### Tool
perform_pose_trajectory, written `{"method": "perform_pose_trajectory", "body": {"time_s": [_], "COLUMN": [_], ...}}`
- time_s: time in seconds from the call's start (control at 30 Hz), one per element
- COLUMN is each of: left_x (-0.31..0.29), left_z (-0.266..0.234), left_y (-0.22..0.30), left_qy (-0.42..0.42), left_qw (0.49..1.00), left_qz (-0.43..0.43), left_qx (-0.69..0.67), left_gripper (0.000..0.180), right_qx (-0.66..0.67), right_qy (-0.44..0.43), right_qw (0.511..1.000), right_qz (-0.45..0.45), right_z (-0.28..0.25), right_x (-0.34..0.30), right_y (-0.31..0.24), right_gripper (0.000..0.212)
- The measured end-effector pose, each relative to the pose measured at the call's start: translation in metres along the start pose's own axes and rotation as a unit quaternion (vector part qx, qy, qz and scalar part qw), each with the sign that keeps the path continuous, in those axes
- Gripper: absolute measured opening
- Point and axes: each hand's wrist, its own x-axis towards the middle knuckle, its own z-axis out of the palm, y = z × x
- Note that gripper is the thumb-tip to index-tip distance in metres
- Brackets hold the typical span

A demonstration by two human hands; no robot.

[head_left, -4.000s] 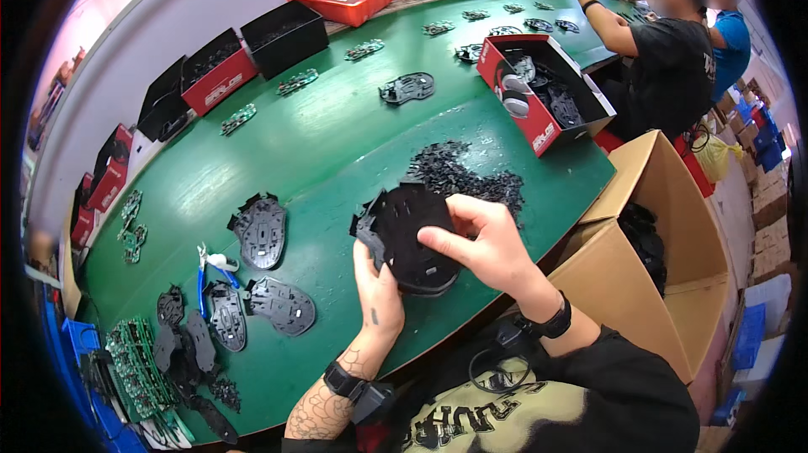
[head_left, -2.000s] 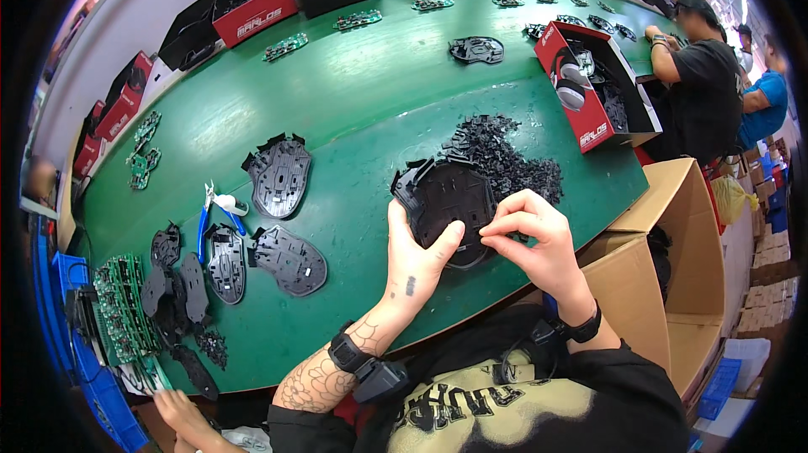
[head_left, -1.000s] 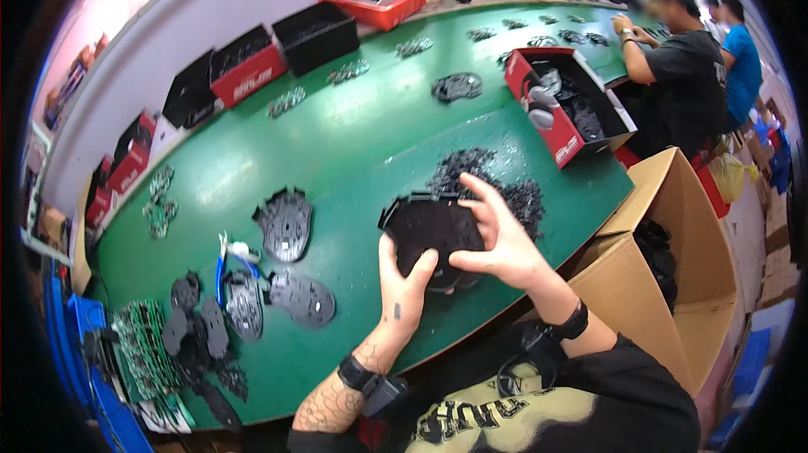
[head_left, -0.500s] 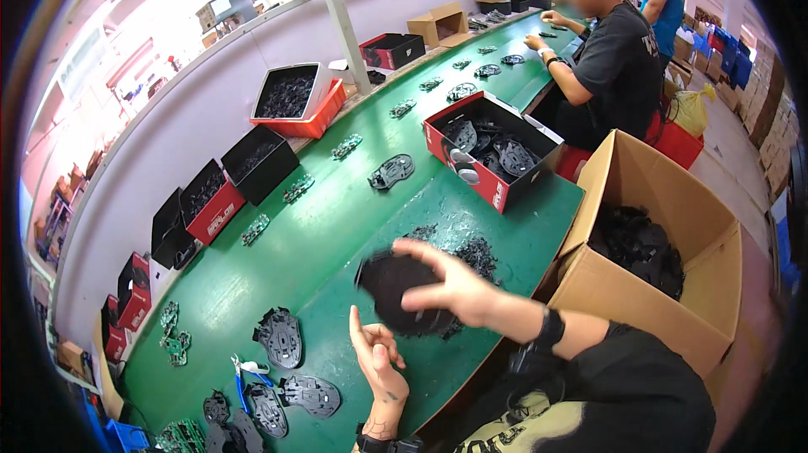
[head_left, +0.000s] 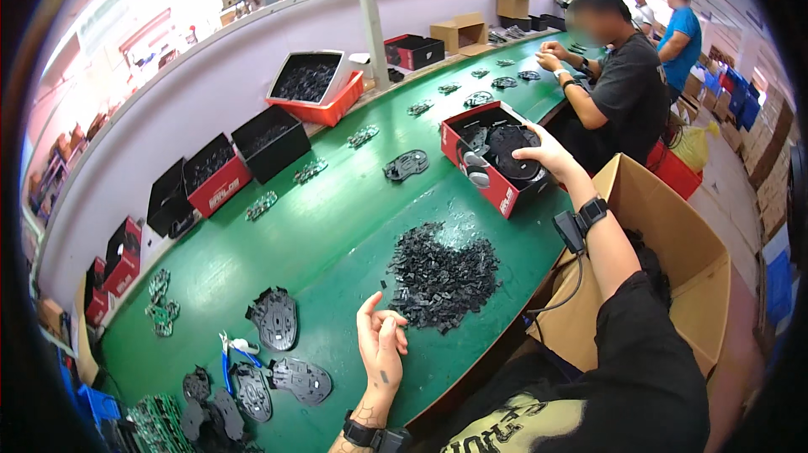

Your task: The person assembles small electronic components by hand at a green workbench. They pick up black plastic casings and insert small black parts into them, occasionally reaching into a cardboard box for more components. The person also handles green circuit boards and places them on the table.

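My right hand (head_left: 549, 152) reaches over the red and black box (head_left: 491, 186) and grips a dark, rounded mouse shell (head_left: 512, 148) by its edge, above other black mouse parts in that box. My left hand (head_left: 382, 340) hovers at the near side of a heap of small black plastic bits (head_left: 442, 274). Its index finger stretches upward and the others bend loosely, with nothing held. One tiny black piece (head_left: 383, 285) shows by that fingertip, apart from the heap.
Black mouse bases (head_left: 275, 319) lie at left beside blue-handled cutters (head_left: 225, 360). Green circuit boards (head_left: 261, 205) line the bench (head_left: 337, 238). A large cardboard box (head_left: 703, 268) stands at my right. A co-worker (head_left: 619, 66) sits farther along. Bins of black parts (head_left: 271, 140) follow the wall.
My right hand has carried the black mouse shell from above the heap up and right to the red and black box, uncovering the heap. My left hand stays near its place.
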Motion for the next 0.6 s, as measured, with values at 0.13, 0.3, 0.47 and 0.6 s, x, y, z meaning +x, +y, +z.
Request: {"method": "perform_pose_trajectory", "body": {"time_s": [0.13,0.3,0.47,0.6], "left_x": [0.003,0.0,0.002,-0.009], "left_z": [0.0,-0.008,-0.003,-0.011], "left_y": [0.001,-0.005,-0.014,-0.006], "left_qy": [-0.011,-0.011,-0.029,-0.022], "left_qw": [1.0,1.0,0.998,0.977], "left_qz": [0.004,-0.003,0.028,0.038], "left_qx": [0.003,0.009,0.042,0.208], "left_gripper": [0.046,0.046,0.039,0.022], "right_qx": [-0.222,-0.394,-0.569,-0.235], "right_qy": [-0.001,0.016,0.213,-0.178], "right_qw": [0.972,0.919,0.77,0.902], "right_qz": [-0.074,0.011,-0.194,-0.315], "right_z": [0.009,0.023,0.056,0.202], "right_x": [0.004,0.004,-0.031,-0.112], "right_y": [-0.007,-0.014,-0.034,-0.123], "right_gripper": [0.095,0.093,0.079,0.054]}}
